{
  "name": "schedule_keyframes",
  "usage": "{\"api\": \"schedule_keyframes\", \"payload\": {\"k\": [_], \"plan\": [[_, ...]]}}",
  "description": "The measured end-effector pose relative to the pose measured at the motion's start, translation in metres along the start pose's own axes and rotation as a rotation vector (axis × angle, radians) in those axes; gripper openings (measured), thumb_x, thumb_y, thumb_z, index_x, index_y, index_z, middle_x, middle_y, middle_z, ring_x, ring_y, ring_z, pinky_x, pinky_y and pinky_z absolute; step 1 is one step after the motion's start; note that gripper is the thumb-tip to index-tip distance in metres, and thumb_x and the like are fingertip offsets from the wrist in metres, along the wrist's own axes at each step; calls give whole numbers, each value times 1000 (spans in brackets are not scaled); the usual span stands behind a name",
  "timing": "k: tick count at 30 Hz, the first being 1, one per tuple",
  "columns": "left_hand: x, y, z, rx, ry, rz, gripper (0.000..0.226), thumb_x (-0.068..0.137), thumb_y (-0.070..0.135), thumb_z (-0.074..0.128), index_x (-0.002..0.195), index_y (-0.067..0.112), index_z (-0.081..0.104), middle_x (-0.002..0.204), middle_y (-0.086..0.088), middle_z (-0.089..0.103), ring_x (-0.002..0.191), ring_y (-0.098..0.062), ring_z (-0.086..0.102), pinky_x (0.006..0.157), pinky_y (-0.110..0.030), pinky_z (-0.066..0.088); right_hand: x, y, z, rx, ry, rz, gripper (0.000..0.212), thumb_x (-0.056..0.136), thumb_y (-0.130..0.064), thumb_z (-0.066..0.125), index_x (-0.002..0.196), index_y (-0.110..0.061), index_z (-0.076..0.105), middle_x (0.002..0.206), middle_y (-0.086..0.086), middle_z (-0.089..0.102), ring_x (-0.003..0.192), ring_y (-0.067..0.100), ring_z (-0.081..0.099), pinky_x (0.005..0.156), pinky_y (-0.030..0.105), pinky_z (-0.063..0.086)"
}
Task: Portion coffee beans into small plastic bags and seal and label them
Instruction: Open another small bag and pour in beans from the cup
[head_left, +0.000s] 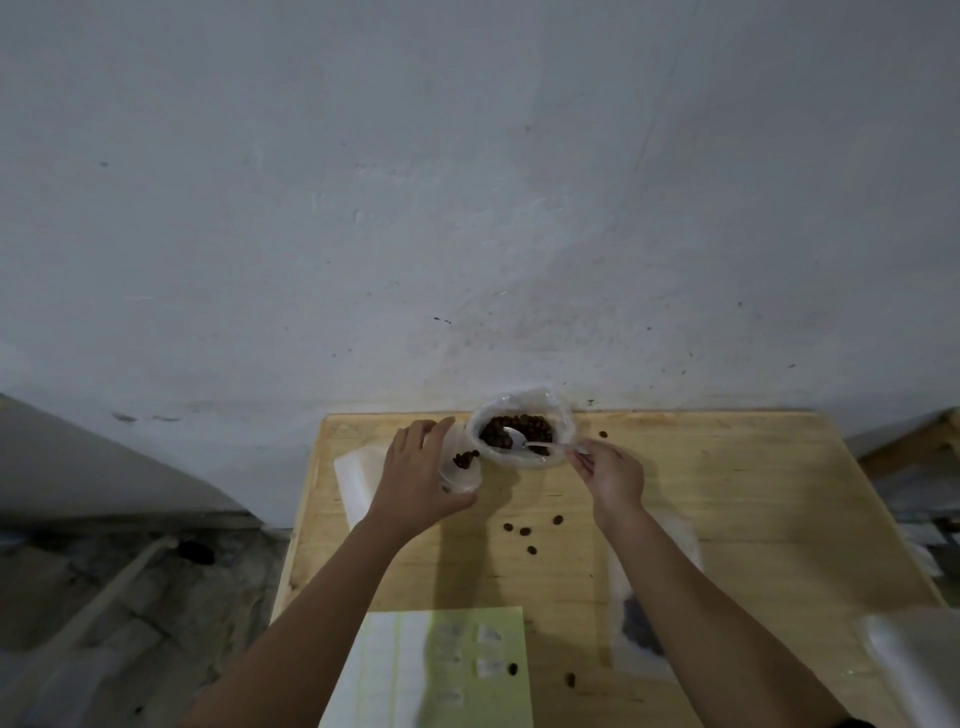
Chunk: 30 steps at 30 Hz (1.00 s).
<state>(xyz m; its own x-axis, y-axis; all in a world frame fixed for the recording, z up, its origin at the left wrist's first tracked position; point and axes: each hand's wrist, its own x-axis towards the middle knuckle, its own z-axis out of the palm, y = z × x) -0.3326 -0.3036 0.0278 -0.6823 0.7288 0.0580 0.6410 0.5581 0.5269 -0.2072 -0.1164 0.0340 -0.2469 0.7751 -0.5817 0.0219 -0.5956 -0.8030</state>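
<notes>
A large clear bag of coffee beans (519, 431) stands open at the far edge of the wooden table (727, 493). My right hand (610, 473) pinches the handle of a clear plastic spoon (524, 442) whose bowl lies in the beans. Just left of the big bag, my left hand (421, 473) grips a small clear plastic bag (460, 467) with a few beans inside, its mouth facing the big bag.
Loose beans (525, 531) lie scattered on the table between my arms. A yellow-green label sheet (467, 670) lies at the near edge, a white sheet (358, 473) under my left hand, clear plastic bags (644, 613) under my right forearm. The grey wall rises right behind.
</notes>
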Motion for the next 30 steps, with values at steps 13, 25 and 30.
{"api": "schedule_keyframes", "payload": {"k": [13, 25, 30], "plan": [[13, 23, 19, -12, -36, 4, 97, 52, 65, 55, 135, 17, 40, 123, -5, 45, 113, -25, 41, 97, -34, 35, -18, -45, -27, -98, -180, -227, 18, 86, 4, 57, 73, -2, 68, 61, 6, 68, 53, 14, 66, 56, 18, 55], [10, 28, 15, -28, 4, -5, 95, 53, 64, 53, 134, 17, 42, 123, -3, 46, 113, -24, 42, 98, -35, 37, -18, -43, -39, -188, -116, -470, 21, 88, -1, 57, 74, -12, 69, 76, 12, 65, 67, 21, 66, 61, 18, 56], [2, 24, 2, -58, 16, -29, 97, 53, 65, 51, 137, 18, 38, 125, -2, 42, 115, -21, 38, 96, -32, 35, -21, -18, -27, -306, -213, -283, 18, 92, -3, 52, 82, -8, 66, 87, 13, 66, 82, 23, 67, 68, 18, 57]]}}
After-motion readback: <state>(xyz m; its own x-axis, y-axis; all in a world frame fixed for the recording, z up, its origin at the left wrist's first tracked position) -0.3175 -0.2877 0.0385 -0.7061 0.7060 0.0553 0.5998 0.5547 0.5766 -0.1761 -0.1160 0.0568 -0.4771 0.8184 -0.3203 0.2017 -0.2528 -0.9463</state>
